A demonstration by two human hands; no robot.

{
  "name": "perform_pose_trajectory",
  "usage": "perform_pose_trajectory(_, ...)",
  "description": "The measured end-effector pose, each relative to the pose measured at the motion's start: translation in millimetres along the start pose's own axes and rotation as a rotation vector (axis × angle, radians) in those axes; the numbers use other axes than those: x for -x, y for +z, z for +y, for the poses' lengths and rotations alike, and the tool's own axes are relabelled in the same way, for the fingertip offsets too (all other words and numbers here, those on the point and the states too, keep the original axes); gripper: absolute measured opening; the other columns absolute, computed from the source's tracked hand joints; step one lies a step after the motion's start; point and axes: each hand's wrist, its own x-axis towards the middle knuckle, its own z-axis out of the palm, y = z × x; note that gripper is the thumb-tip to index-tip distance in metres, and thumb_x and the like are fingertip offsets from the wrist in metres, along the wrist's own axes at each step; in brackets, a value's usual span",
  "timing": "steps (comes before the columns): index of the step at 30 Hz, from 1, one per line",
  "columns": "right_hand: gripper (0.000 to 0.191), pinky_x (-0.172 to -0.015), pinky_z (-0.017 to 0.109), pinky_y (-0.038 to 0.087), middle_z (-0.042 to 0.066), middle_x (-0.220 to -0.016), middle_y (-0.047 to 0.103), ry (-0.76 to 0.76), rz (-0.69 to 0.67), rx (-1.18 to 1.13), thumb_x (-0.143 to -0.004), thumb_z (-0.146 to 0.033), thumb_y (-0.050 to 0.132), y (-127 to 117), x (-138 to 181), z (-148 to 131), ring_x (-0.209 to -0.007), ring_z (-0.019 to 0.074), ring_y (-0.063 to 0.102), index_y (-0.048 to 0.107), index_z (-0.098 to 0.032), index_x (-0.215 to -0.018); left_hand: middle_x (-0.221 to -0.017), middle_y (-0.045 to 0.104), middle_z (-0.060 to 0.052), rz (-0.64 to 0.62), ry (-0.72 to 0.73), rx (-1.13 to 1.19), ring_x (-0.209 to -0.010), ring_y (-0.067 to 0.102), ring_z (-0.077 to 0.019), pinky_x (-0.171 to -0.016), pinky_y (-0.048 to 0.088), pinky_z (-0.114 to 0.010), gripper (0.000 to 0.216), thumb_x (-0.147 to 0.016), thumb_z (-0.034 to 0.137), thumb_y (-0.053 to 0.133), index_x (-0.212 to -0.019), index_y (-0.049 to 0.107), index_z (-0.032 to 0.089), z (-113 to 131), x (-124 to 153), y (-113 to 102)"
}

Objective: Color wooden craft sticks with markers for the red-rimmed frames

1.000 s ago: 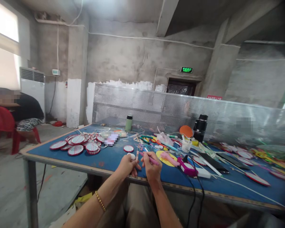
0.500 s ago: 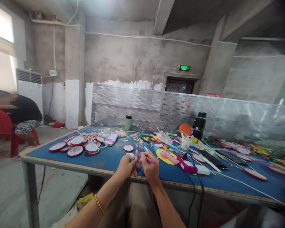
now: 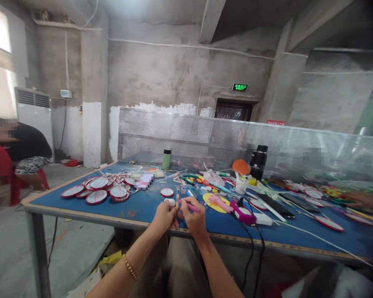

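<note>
My left hand (image 3: 163, 216) is closed at the table's front edge, its fingertips pinching a thin wooden stick (image 3: 178, 196) that stands nearly upright. A small white round piece (image 3: 170, 202) shows at the same fingers; I cannot make out what it is. My right hand (image 3: 195, 218) is wrapped round a pink-purple pen (image 3: 191, 206), whose tip points left at the stick. Just beyond my hands lies a single round disc with a red rim (image 3: 167, 192). The lower fingers of my left hand are partly hidden.
Red-rimmed discs (image 3: 97, 196) are piled on the left of the blue table (image 3: 143, 213). To the right lie a yellow disc (image 3: 225, 208), a magenta corded tool (image 3: 241, 212) and a black slab (image 3: 275, 206). A green bottle (image 3: 166, 159) stands behind. Another person's hand (image 3: 362, 200) is at far right.
The view has shifted slightly. My hands keep nearly the same pose, with the pen still at the stick. Another person's hand has come into view at the right edge.
</note>
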Motion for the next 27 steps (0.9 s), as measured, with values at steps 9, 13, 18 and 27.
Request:
perform_pose_trajectory(9,0.018,-0.057,0.022,0.047,0.0,-0.065,0.066,-0.023,0.002,0.005,-0.089,-0.024,0.054,-0.7,-0.9,-2.0,-0.057,0.0135,0.062,0.063,-0.019,-0.074,-0.038,0.054,0.003,0.023,0.011,-0.051,-0.03,0.049,-0.0117,-0.033,0.039,-0.02,0.032,-0.081,0.048,0.053,-0.067,0.049,0.019,-3.1,-1.1,0.3)
perform_pose_trajectory(13,0.019,-0.055,0.022,0.047,-0.001,-0.061,0.064,-0.007,0.043,0.012,-0.089,-0.025,0.054,-0.2,-1.1,-1.0,-0.054,0.0132,0.06,0.062,-0.019,-0.074,-0.043,0.058,0.002,0.02,0.017,-0.025,-0.032,0.052,-0.0128,-0.033,0.041,-0.021,0.034,-0.081,0.051,0.052,-0.072,0.052,0.019,-3.8,-1.6,0.8)
perform_pose_trajectory(18,0.017,-0.058,0.022,0.049,0.001,-0.066,0.068,-0.016,0.039,-0.001,-0.089,-0.024,0.053,0.9,-1.7,-1.2,-0.059,0.0143,0.064,0.063,-0.019,-0.076,-0.043,0.057,0.003,0.015,0.009,-0.022,-0.031,0.051,-0.0119,-0.034,0.041,-0.021,0.033,-0.081,0.05,0.053,-0.07,0.051,0.019,-4.3,-1.9,0.4)
perform_pose_trajectory(27,0.019,-0.056,0.022,0.048,-0.001,-0.06,0.064,-0.036,0.086,0.043,-0.089,-0.025,0.053,1.2,-1.8,-1.4,-0.054,0.0137,0.06,0.062,-0.019,-0.073,-0.038,0.054,0.003,0.019,-0.016,-0.021,-0.029,0.047,-0.0113,-0.032,0.038,-0.02,0.029,-0.083,0.045,0.051,-0.069,0.051,0.02,-1.6,-0.1,1.0)
